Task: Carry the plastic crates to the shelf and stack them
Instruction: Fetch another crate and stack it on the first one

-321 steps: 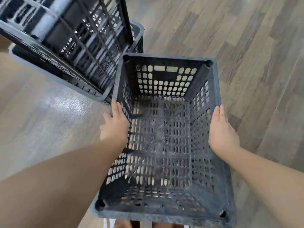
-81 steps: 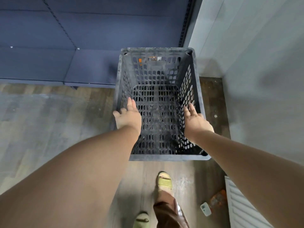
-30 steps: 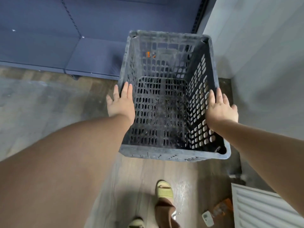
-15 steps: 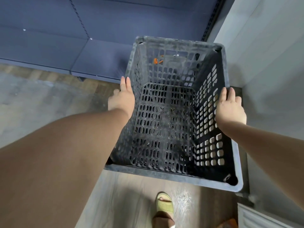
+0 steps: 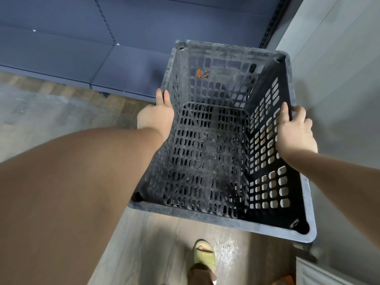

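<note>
I hold a dark grey perforated plastic crate (image 5: 211, 217) up off the floor, its open top toward me and tilted slightly to the right. My left hand (image 5: 156, 116) grips the outside of its left rim. On the right rim sits my right hand (image 5: 294, 130), thumb inside and fingers wrapped over the edge. The crate is empty; a small orange mark shows through its far wall. Its far end hangs over the front edge of the low dark blue shelf (image 5: 127, 66).
A grey wall (image 5: 337, 83) stands close on the right of the crate. Below is wood-look floor (image 5: 41, 114), with my foot in a yellow-green slipper (image 5: 204, 254). A white slatted panel (image 5: 320, 274) lies at the bottom right.
The crate has risen closer to the camera and further toward the shelf. Both hands have kept their grip on its side rims.
</note>
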